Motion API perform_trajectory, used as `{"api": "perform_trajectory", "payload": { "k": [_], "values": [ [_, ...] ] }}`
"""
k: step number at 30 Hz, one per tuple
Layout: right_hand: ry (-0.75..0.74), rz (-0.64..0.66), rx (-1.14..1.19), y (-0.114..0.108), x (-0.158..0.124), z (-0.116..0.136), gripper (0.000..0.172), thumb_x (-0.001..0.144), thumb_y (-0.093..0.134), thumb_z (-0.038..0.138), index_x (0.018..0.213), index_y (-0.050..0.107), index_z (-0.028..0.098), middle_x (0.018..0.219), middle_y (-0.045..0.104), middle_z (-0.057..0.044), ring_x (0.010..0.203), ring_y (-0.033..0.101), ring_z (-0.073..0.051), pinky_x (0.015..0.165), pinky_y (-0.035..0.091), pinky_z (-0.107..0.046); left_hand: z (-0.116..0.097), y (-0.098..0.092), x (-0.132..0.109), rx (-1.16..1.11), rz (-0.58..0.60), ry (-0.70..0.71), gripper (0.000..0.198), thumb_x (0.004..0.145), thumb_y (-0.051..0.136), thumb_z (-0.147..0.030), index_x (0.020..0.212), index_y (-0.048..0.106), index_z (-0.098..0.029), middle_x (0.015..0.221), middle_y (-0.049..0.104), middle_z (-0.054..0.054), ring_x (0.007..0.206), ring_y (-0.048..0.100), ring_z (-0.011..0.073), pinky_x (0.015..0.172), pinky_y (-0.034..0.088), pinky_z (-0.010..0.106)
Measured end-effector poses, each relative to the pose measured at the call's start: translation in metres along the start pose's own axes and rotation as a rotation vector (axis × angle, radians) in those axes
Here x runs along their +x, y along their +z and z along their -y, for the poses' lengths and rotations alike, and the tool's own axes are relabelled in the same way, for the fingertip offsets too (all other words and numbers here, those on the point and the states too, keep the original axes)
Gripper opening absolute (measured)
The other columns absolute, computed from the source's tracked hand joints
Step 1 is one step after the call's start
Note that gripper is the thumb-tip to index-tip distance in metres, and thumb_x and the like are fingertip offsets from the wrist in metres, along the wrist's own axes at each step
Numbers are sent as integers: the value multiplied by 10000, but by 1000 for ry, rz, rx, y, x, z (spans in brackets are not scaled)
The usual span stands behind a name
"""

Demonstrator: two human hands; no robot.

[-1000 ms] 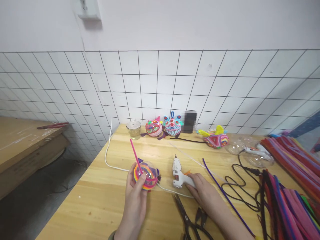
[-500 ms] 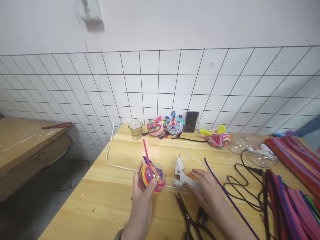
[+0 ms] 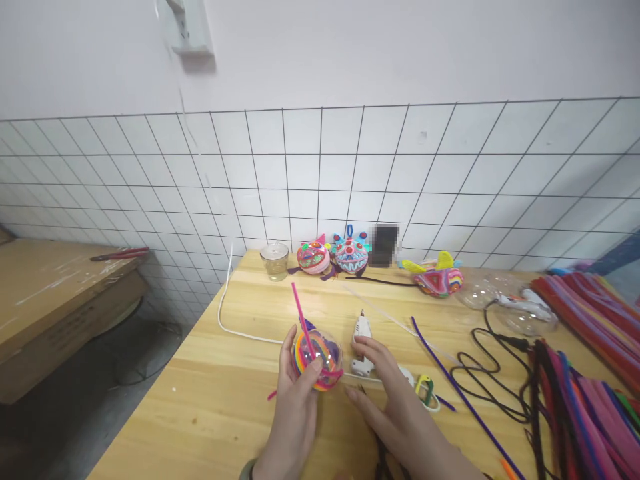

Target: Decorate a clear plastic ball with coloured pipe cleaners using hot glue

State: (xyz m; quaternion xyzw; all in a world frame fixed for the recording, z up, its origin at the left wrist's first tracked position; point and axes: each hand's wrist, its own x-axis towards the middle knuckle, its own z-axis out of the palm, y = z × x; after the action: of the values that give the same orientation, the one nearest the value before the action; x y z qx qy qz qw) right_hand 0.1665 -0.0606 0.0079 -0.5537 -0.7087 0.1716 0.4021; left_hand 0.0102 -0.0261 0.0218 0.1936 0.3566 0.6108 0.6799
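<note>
My left hand (image 3: 295, 407) is closed round a clear ball wrapped in rainbow pipe cleaners (image 3: 318, 359), held just above the wooden table (image 3: 215, 393). A pink pipe cleaner (image 3: 301, 318) sticks up out of the ball. My right hand (image 3: 395, 403) lies open beside it with its fingers stretched out over the handle of the white glue gun (image 3: 361, 339), and it holds nothing. The glue gun rests on the table right of the ball.
Three finished colourful balls (image 3: 313, 257) (image 3: 351, 254) (image 3: 438, 279) and a glass jar (image 3: 275, 259) line the back edge. Bundles of pipe cleaners (image 3: 580, 373), a black cord (image 3: 483, 363), clear half shells (image 3: 505, 300) and a long purple pipe cleaner (image 3: 450, 377) lie at the right. A white cable (image 3: 227, 303) runs down the left.
My right hand slid left off the glue gun's handle toward the ball. The ball and my left hand shifted slightly right. The scissors near the front edge are now hidden under my right arm.
</note>
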Motion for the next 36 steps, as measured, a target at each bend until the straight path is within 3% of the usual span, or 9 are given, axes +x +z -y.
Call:
{"api": "perform_trajectory", "payload": {
  "k": [4,10,17,23,28,31,36],
  "values": [
    [65,-39,105,21,10,13,532,884,609,348,1370,411,261,1475,425,-134,1392,375,-298,1096,395,-515,-5,4,-2,-80,34,-78,739,677,794,-225,1323,440,-290,1171,662,82,948,673,229,769,543,339],
    [135,5,247,38,22,20,475,893,570,328,1344,445,245,1483,409,-130,1412,330,-296,1133,321,-537,-5,3,0,-157,60,-130,808,655,778,-194,1368,411,-300,1105,684,71,962,666,230,806,526,337],
    [168,-10,327,41,24,28,490,903,540,338,1360,401,229,1408,482,-131,1327,450,-275,1102,376,-491,-2,0,-1,-204,84,-154,882,666,762,-145,1425,337,-296,1096,693,75,953,668,205,881,494,329],
    [184,-5,371,36,24,28,458,898,543,341,1334,434,256,1376,527,-100,1295,491,-262,1072,415,-454,1,-2,-1,-181,147,-165,770,684,777,-192,1368,444,-311,1208,667,74,1129,619,253,954,473,354],
    [213,52,444,32,26,26,456,895,544,357,1322,418,259,1378,516,-101,1308,473,-255,1091,386,-456,-1,-1,-1,-148,153,-146,803,682,780,-155,1388,422,-289,1301,621,92,1244,549,265,1044,417,356],
    [210,75,461,30,27,26,468,892,548,350,1329,407,261,1406,490,-102,1337,437,-259,1116,345,-481,-3,0,0,-153,151,-149,835,679,767,-136,1405,385,-288,1260,641,90,1190,586,255,1024,432,368],
    [177,66,424,28,30,27,445,891,560,354,1311,450,254,1392,507,-109,1321,449,-275,1106,356,-493,-7,1,1,-135,124,-169,787,668,744,-132,1371,418,-271,1091,701,69,935,678,213,885,502,352]
  ]
}}
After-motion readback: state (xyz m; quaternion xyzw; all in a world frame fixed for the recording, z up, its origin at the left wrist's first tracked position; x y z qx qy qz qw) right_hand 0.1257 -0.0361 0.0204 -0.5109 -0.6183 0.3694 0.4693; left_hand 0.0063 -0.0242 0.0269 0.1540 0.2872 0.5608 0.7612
